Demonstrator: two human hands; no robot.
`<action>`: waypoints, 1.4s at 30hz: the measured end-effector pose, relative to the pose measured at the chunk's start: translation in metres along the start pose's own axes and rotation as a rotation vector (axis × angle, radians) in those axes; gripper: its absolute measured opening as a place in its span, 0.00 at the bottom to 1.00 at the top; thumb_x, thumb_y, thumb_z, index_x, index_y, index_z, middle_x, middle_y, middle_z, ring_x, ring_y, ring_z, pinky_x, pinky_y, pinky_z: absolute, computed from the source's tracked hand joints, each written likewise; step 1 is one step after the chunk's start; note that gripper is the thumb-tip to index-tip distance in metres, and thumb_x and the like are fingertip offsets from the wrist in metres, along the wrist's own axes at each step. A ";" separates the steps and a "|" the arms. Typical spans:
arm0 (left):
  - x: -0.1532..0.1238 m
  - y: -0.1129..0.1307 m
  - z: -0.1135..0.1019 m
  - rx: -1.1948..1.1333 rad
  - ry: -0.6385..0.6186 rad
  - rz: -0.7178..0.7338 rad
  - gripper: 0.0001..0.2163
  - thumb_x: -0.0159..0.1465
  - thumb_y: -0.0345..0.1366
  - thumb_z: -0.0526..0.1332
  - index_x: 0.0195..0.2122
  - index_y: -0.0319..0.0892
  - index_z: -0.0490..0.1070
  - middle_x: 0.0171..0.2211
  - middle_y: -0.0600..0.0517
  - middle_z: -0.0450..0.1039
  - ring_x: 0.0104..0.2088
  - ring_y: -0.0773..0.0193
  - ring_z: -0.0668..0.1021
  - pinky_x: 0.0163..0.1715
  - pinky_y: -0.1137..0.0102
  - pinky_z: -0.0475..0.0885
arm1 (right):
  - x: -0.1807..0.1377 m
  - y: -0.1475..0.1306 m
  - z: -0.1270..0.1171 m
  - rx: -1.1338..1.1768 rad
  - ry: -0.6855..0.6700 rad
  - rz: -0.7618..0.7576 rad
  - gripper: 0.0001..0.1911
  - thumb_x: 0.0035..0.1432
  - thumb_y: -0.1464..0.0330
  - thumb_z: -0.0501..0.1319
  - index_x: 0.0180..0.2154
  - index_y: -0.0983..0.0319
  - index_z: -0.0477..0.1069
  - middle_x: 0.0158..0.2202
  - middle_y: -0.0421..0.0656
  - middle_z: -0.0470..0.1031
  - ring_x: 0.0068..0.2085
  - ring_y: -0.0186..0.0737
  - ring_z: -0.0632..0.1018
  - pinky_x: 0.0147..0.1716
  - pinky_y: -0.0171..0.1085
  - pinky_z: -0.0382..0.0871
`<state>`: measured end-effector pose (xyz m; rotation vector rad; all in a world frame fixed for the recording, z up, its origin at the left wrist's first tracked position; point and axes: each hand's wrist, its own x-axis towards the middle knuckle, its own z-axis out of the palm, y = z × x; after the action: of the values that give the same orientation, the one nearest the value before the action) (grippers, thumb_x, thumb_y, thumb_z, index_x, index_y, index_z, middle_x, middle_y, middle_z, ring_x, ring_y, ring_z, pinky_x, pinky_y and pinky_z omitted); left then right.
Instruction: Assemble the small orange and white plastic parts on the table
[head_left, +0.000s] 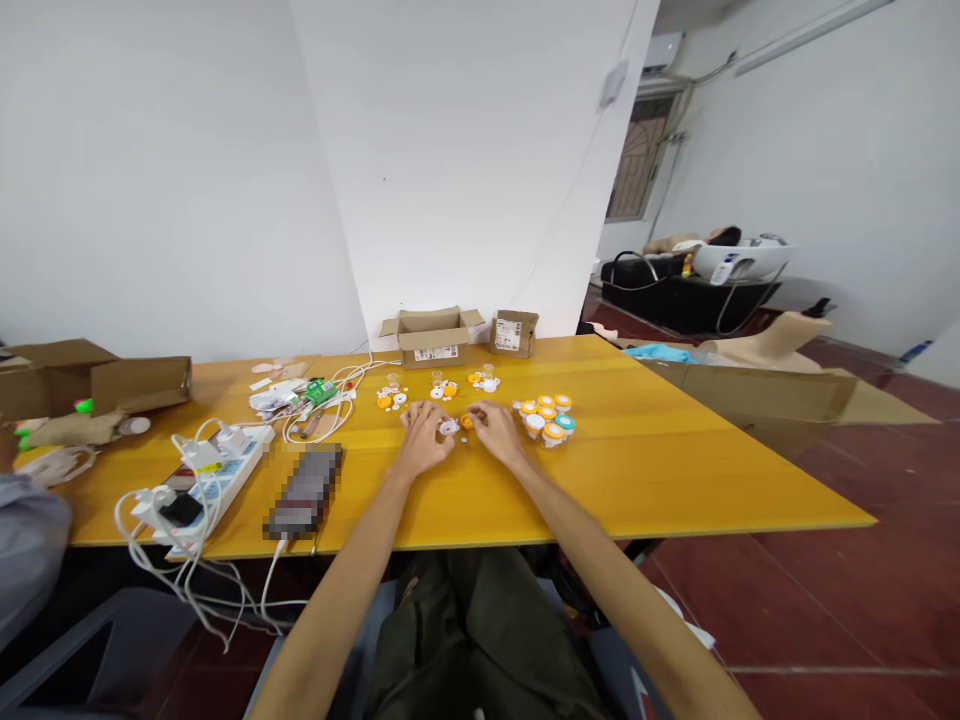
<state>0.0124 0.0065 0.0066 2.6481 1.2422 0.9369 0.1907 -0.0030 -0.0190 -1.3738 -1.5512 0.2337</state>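
Note:
Both my hands rest on the yellow table (675,470) near its middle. My left hand (421,438) has its fingers curled beside a small white round part (448,428), touching it. My right hand (495,430) pinches at a small orange cap (466,422). Just right of it stands a cluster of several small white cups with orange and teal lids (547,418). Beyond my hands lie more loose white and orange parts (442,390) and small clear vials (437,378).
Two open cardboard boxes (433,338) stand by the wall. A power strip with chargers and tangled white cables (217,465) lies left, with a dark phone (304,490) beside it. More boxes (97,385) sit far left. Another person's sleeve (26,545) shows at the left edge.

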 end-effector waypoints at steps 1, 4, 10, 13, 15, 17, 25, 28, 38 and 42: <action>0.000 0.000 0.000 0.013 -0.013 0.007 0.09 0.57 0.32 0.61 0.40 0.47 0.73 0.43 0.48 0.72 0.51 0.50 0.68 0.48 0.58 0.62 | 0.000 0.001 0.000 -0.022 0.003 -0.009 0.09 0.54 0.76 0.60 0.32 0.58 0.77 0.35 0.44 0.82 0.35 0.43 0.80 0.40 0.41 0.75; -0.002 0.000 0.001 0.039 -0.050 0.034 0.11 0.55 0.32 0.61 0.41 0.47 0.72 0.45 0.47 0.70 0.51 0.49 0.67 0.49 0.57 0.62 | -0.001 0.005 0.001 -0.064 0.013 -0.057 0.09 0.55 0.76 0.60 0.32 0.58 0.77 0.37 0.45 0.81 0.40 0.44 0.79 0.45 0.43 0.73; -0.004 0.002 0.000 0.073 -0.116 0.074 0.13 0.54 0.31 0.61 0.41 0.46 0.72 0.50 0.45 0.67 0.54 0.46 0.65 0.51 0.54 0.61 | -0.002 0.009 0.003 -0.090 0.006 -0.124 0.10 0.55 0.77 0.59 0.32 0.58 0.76 0.37 0.44 0.78 0.43 0.45 0.77 0.47 0.44 0.71; -0.004 0.003 -0.001 0.077 -0.131 0.080 0.13 0.53 0.31 0.61 0.41 0.47 0.72 0.52 0.46 0.67 0.55 0.46 0.64 0.52 0.53 0.60 | -0.003 0.007 0.003 -0.106 -0.014 -0.139 0.11 0.55 0.78 0.59 0.31 0.57 0.76 0.36 0.44 0.78 0.42 0.44 0.77 0.45 0.43 0.71; -0.004 0.003 -0.001 0.071 -0.137 0.078 0.13 0.53 0.31 0.61 0.41 0.47 0.72 0.52 0.46 0.67 0.56 0.46 0.64 0.52 0.52 0.60 | -0.003 0.004 0.003 -0.127 -0.021 -0.150 0.11 0.55 0.78 0.59 0.31 0.58 0.75 0.36 0.44 0.77 0.42 0.44 0.77 0.45 0.43 0.71; -0.004 0.002 -0.001 0.057 -0.131 0.073 0.13 0.54 0.32 0.61 0.41 0.47 0.73 0.52 0.46 0.67 0.56 0.46 0.64 0.53 0.52 0.61 | -0.004 0.001 0.002 -0.152 -0.026 -0.172 0.11 0.56 0.78 0.59 0.31 0.58 0.75 0.38 0.44 0.77 0.42 0.44 0.77 0.46 0.43 0.71; -0.001 0.001 0.000 -0.006 0.015 -0.012 0.12 0.56 0.30 0.59 0.41 0.47 0.73 0.50 0.46 0.69 0.55 0.47 0.66 0.53 0.53 0.62 | -0.009 -0.006 0.001 -0.236 -0.089 -0.319 0.10 0.57 0.77 0.62 0.38 0.57 0.76 0.44 0.46 0.74 0.46 0.45 0.75 0.47 0.44 0.71; 0.000 0.000 0.000 -0.007 0.039 -0.046 0.13 0.55 0.29 0.59 0.41 0.47 0.73 0.50 0.46 0.69 0.55 0.47 0.66 0.54 0.53 0.62 | -0.009 -0.007 0.001 -0.272 -0.101 -0.337 0.08 0.59 0.75 0.62 0.38 0.57 0.76 0.46 0.47 0.73 0.47 0.46 0.74 0.48 0.45 0.70; 0.001 -0.003 0.004 -0.007 0.003 -0.033 0.13 0.56 0.28 0.58 0.41 0.48 0.76 0.50 0.47 0.71 0.57 0.46 0.65 0.55 0.50 0.61 | -0.007 -0.007 0.003 -0.326 -0.162 -0.333 0.06 0.60 0.75 0.62 0.37 0.57 0.74 0.44 0.47 0.73 0.47 0.47 0.72 0.45 0.44 0.70; 0.000 -0.005 0.004 -0.007 -0.004 -0.018 0.14 0.57 0.28 0.59 0.41 0.49 0.77 0.50 0.47 0.72 0.58 0.46 0.64 0.55 0.48 0.60 | -0.007 -0.005 0.003 -0.328 -0.169 -0.339 0.07 0.60 0.76 0.61 0.36 0.57 0.73 0.43 0.47 0.73 0.46 0.47 0.72 0.45 0.44 0.69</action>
<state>0.0117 0.0105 0.0019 2.6280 1.2573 0.9316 0.1838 -0.0088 -0.0207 -1.3342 -2.0017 -0.1230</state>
